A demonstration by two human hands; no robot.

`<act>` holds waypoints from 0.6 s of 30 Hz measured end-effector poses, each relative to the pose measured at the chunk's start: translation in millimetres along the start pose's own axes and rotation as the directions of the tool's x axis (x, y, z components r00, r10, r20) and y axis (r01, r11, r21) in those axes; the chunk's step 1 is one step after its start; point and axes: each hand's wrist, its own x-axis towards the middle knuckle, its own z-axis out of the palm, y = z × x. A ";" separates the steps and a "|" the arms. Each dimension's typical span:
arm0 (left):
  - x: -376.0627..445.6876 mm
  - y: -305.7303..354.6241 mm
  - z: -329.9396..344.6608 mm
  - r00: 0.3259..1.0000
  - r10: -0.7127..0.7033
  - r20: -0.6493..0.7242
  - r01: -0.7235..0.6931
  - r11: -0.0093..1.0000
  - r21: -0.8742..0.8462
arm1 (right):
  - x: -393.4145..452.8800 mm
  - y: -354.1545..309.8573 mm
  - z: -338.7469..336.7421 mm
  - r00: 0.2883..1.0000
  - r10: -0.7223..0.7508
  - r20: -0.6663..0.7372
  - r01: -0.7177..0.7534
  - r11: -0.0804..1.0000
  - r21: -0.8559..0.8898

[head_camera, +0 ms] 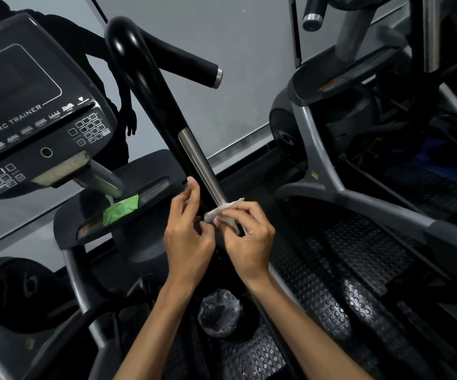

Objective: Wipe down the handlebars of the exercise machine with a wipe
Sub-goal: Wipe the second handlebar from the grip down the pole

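Gym floor: right hand (245, 237) pinches a white wipe (223, 213) against the Arc Trainer handlebar (202, 167).
Left hand (187, 229), loosely curled, holds nothing; folding the wipe around the steel section would likely clean it better.

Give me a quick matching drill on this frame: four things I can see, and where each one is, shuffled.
Things:
1. white wipe
2. green wipes pack
3. console
4. crumpled clear plastic bag

Places:
A. low down, between the forearms
B. upper left, marked ARC TRAINER
C. held in the right hand against the handlebar
D. on the black tray under the console

Pairs: 1-C, 2-D, 3-B, 4-A
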 end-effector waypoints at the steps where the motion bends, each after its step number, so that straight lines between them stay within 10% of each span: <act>1: -1.5 -1.6 0.7 0.999 0.004 0.033 -0.005 0.999 0.038 | 3.1 2.0 -1.0 0.999 0.044 -0.023 -0.044 0.999 0.013; 18: -12.7 7.1 -1.5 0.999 -0.045 0.007 0.046 0.994 -0.098 | 0.0 5.4 -5.0 0.977 0.211 0.011 -0.212 0.973 0.088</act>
